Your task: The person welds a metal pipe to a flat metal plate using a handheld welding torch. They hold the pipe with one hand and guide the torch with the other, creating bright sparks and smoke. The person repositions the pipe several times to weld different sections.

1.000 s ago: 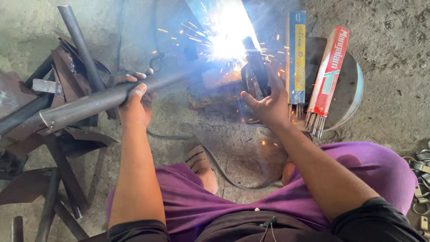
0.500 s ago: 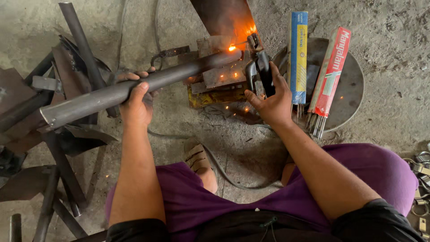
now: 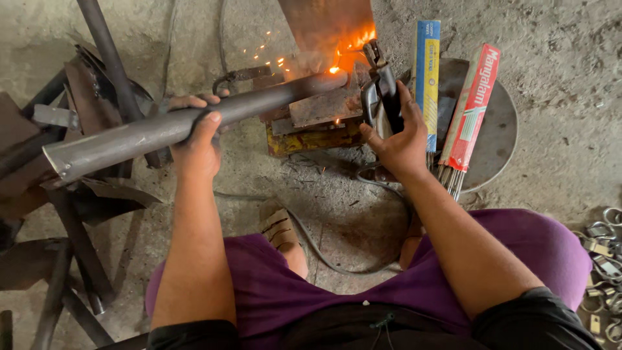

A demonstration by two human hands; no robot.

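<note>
The pipe under the left hand's fingers is dull grey steel, paler at its cut end and darkening away from the fingers toward a bright orange glow with a scatter of small orange sparks. The electrode holder inside the right hand's fingers is black with worn grey metal. Just beyond those fingers stand two electrode packets: one blue with a yellow stripe, one red with white lettering. Under the pipe, the block shows rusty brown and chipped yellow paint. The trousers are plain purple, the floor mottled grey.
</note>
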